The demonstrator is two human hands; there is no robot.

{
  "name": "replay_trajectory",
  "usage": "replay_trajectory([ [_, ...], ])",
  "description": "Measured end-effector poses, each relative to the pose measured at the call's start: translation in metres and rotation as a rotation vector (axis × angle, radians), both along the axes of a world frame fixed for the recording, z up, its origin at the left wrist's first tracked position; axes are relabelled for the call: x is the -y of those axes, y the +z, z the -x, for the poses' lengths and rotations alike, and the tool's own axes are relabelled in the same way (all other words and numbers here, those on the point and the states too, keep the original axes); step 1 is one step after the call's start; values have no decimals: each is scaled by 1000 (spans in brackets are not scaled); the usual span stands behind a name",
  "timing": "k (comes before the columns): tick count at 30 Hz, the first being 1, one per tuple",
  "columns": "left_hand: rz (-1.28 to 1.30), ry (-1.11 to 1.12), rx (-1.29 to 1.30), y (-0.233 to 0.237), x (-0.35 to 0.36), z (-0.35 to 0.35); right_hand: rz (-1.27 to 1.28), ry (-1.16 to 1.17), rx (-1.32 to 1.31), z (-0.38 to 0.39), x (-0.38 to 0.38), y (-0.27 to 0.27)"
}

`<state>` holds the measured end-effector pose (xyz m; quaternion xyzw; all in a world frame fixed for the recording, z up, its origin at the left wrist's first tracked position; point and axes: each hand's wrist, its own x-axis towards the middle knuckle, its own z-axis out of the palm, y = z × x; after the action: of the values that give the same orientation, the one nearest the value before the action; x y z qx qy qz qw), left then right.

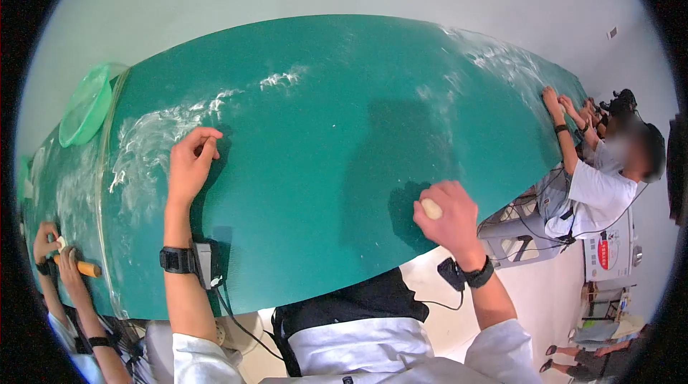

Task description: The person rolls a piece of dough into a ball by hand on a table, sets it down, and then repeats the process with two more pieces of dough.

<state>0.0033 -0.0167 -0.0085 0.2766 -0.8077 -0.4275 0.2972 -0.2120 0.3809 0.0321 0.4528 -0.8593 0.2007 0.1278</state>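
Observation:
My right hand (453, 221) is closed around a small pale lump of dough (431, 208), held over the near right part of the green table (308, 198). Only the lump's rounded end shows between thumb and fingers. On the left, my left hand (192, 163) is above the table beside a streak of white flour (165, 122). Its fingers are curled in with the thumb close to them; whatever they hold, if anything, is hidden.
A green plastic basket (87, 106) stands at the table's left end. At lower left, another person's hands hold a pale piece near a wooden rolling pin (87, 268). Other people work along the right edge, near more flour (502, 58). Cables hang from my wristbands.

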Motion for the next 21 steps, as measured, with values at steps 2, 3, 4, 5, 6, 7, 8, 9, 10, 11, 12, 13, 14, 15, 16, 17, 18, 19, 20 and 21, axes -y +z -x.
replay_trajectory([
  [2, 30, 16, 19, -1, 1, 0, -44, -56, 31, 7, 5, 3],
  [3, 33, 11, 26, 0, 1, 0, 53, -53, -12, 11, 6, 5],
  [4, 34, 11, 33, 1, 0, 0, 145, -45, -53, 13, 6, 6],
  [5, 33, 23, 37, 0, 1, -1, 185, -50, -78, 13, 3, 7],
  [6, 23, 38, 48, -3, 1, -2, 176, -35, -66, 8, 0, 8],
  [7, 20, 18, 23, -6, 3, -2, 155, -21, -60, 1, -4, 11],
  [8, 22, -4, -7, -7, 6, 0, 139, -9, -59, -3, -5, 12],
  [9, 1, -12, -9, -6, 5, 0, 136, 3, -51, -6, -4, 9],
  [10, -1, -2, -1, -4, 4, 0, 114, 6, -72, -8, -3, 5],
  [11, 16, -2, -1, -2, 2, 0, 92, 8, -92, -9, -2, 2],
  [12, 34, -5, 0, 0, 1, -1, 91, 12, -83, -7, 0, -2],
  [13, 34, -2, 5, 0, 1, -2, 34, -9, -64, 2, 5, -4],
  [14, 43, 2, 11, -1, 1, -1, -23, -32, -45, 9, 9, -5],
  [15, 51, 3, 14, 0, 1, 0, -22, -35, -45, 14, 12, -3],
  [16, 51, -2, 13, 2, 0, 2, 45, -12, 12, 19, 13, -1],
  [17, 46, 10, 43, 3, -1, 2, 109, 14, 69, 21, 13, 1],
  [18, 41, 30, 72, 5, -1, 0, 106, 19, 69, 19, 9, 3],
  [19, 36, 46, 73, 5, -1, 0, 217, -26, 92, 15, 5, 6],
  [20, 35, 28, 44, 4, -1, 0, 322, -71, 125, 9, 1, 7],
  [21, 35, 5, 18, 3, -1, -1, 340, -79, 163, 6, -4, 6],
])
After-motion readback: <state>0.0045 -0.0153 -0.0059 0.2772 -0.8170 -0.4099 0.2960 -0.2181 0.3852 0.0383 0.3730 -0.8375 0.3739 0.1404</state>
